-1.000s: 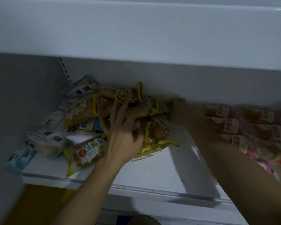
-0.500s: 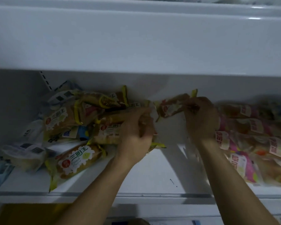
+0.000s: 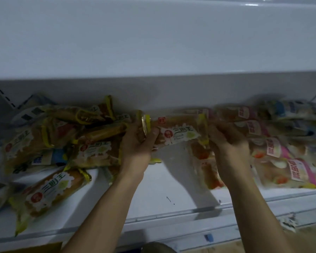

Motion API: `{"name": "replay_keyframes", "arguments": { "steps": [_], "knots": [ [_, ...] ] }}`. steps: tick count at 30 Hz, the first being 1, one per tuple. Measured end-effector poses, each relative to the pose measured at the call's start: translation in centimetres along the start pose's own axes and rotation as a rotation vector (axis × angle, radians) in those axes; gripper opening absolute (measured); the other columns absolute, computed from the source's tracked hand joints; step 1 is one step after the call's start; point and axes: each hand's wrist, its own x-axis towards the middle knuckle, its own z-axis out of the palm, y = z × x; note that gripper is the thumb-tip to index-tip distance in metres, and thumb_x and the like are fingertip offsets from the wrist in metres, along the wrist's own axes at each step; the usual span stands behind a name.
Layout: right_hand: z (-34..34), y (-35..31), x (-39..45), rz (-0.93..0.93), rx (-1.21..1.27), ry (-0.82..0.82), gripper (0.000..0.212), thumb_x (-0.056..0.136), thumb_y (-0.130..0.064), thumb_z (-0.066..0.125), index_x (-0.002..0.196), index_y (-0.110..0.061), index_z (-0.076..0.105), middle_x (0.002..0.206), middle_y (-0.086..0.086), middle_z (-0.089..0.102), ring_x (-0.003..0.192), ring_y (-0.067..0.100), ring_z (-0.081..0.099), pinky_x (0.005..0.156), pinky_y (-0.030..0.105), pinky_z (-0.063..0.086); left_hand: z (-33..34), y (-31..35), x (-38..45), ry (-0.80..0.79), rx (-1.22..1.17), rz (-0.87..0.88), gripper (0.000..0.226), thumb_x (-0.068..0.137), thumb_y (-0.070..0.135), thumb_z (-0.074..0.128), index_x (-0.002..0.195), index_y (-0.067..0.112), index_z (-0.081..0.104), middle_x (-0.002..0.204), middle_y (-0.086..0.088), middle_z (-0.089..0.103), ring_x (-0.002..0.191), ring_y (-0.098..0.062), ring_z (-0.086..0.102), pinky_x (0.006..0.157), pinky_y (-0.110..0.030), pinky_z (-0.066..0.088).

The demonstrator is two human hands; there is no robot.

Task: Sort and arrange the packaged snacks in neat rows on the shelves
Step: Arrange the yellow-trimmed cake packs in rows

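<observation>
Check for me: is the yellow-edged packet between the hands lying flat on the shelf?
No: both the left hand and right hand hold the yellow-edged packet above the shelf.

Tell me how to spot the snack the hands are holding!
Look at the white shelf, at the gap between the yellow pile on the left and the pink packs on the right. The held pack hangs sideways there, left hand and right hand gripping its ends. Unlike its neighbours, it is lifted off the shelf.

Dim, bluish light. A small glare spot sits on the upper shelf (image 3: 252,4), far above the right hand (image 3: 230,143). Packets (image 3: 281,148) right of that hand smear with motion blur; soft arm shadows fall below both hands.
</observation>
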Motion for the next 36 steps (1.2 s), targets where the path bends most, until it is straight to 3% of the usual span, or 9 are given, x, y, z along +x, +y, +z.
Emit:
{"name": "replay_keyframes", "arguments": {
  "steps": [4, 9, 15, 17, 21, 25, 29, 33, 36],
  "knots": [
    [-0.1, 0.4, 0.4, 0.088, -0.027, -0.109, 0.016, 0.091, -0.028, 0.075, 0.104, -0.038, 0.073, 0.108, -0.002, 0.076, 0.104, 0.02, 0.072, 0.094, 0.053, 0.057, 0.3, 0.2, -1.0, 0.012, 0.003, 0.048, 0.009, 0.101, 0.019, 0.064, 0.103, 0.023, 0.071, 0.093, 0.007, 0.079, 0.091, -0.012, 0.075, 0.085, -0.048, 0.062],
    [-0.1, 0.4, 0.9, 0.104, -0.058, -0.171, 0.017, 0.092, -0.028, 0.075, 0.108, -0.023, 0.076, 0.102, 0.005, 0.078, 0.097, 0.027, 0.075, 0.088, 0.057, 0.059, 0.6, 0.2, -1.3, 0.141, -0.074, 0.095, 0.014, 0.105, 0.021, 0.056, 0.094, 0.019, 0.065, 0.084, 0.008, 0.075, 0.085, -0.012, 0.072, 0.076, -0.035, 0.059],
    [-0.7, 0.1, 1.3, 0.194, 0.131, -0.229, 0.012, 0.094, -0.022, 0.07, 0.097, -0.015, 0.079, 0.099, 0.018, 0.076, 0.096, 0.044, 0.071, 0.084, 0.052, 0.055, 0.9, -1.1, -1.4, 0.242, -0.066, 0.172, 0.016, 0.105, 0.025, 0.052, 0.093, 0.015, 0.057, 0.084, -0.002, 0.06, 0.082, -0.017, 0.057, 0.073, -0.04, 0.045],
    [-0.7, 0.5, 1.4, 0.148, 0.052, -0.232, 0.01, 0.095, -0.021, 0.07, 0.091, -0.016, 0.078, 0.092, 0.015, 0.076, 0.091, 0.037, 0.073, 0.082, 0.052, 0.056, 1.2, -1.1, -1.5, 0.269, -0.028, 0.198, 0.017, 0.106, 0.022, 0.051, 0.093, 0.014, 0.056, 0.084, -0.001, 0.059, 0.08, -0.011, 0.056, 0.073, -0.035, 0.044],
    [-0.2, 1.0, 1.4, -0.079, -0.113, -0.06, 0.02, 0.1, -0.017, 0.064, 0.081, -0.014, 0.061, 0.07, 0.008, 0.059, 0.069, 0.016, 0.055, 0.062, 0.031, 0.045, 1.8, -0.4, -2.2, 0.25, 0.21, 0.325, 0.024, 0.109, 0.013, 0.046, 0.085, 0.01, 0.048, 0.071, 0.005, 0.049, 0.064, 0.0, 0.048, 0.06, -0.014, 0.037],
    [0.1, 0.8, 1.5, -0.238, -0.153, -0.046, 0.022, 0.104, -0.033, 0.054, 0.096, -0.012, 0.056, 0.082, 0.003, 0.059, 0.077, 0.018, 0.058, 0.067, 0.03, 0.044, 2.7, 0.2, -2.7, 0.26, 0.235, 0.34, 0.028, 0.11, 0.013, 0.043, 0.082, 0.017, 0.045, 0.072, 0.003, 0.048, 0.064, 0.0, 0.048, 0.058, -0.014, 0.036],
    [-0.5, 0.5, 2.4, -0.196, -0.111, -0.024, 0.023, 0.105, -0.025, 0.054, 0.083, -0.018, 0.055, 0.066, -0.013, 0.054, 0.062, 0.002, 0.049, 0.06, 0.02, 0.037, 3.1, 0.1, -2.4, 0.256, 0.08, 0.273, 0.034, 0.109, 0.015, 0.048, 0.075, 0.02, 0.047, 0.066, 0.011, 0.049, 0.064, -0.005, 0.047, 0.058, -0.022, 0.039],
    [-1.0, 1.2, 3.8, -0.181, -0.166, -0.037, 0.024, 0.102, -0.027, 0.062, 0.086, -0.01, 0.053, 0.063, 0.012, 0.058, 0.053, 0.019, 0.057, 0.051, 0.037, 0.044, 2.5, -0.2, -2.0, 0.243, 0.112, 0.266, 0.027, 0.107, 0.02, 0.053, 0.081, 0.015, 0.055, 0.072, -0.008, 0.056, 0.067, -0.026, 0.054, 0.059, -0.037, 0.045],
    [-0.4, 1.5, 5.8, -0.228, -0.291, -0.104, 0.028, 0.096, -0.053, 0.061, 0.095, -0.029, 0.047, 0.07, 0.019, 0.061, 0.055, 0.033, 0.059, 0.05, 0.047, 0.05, 1.8, 0.3, -0.2, 0.19, 0.273, 0.33, 0.014, 0.106, 0.019, 0.055, 0.099, 0.008, 0.05, 0.084, -0.024, 0.058, 0.075, -0.033, 0.059, 0.064, -0.043, 0.048]
  ]
}}
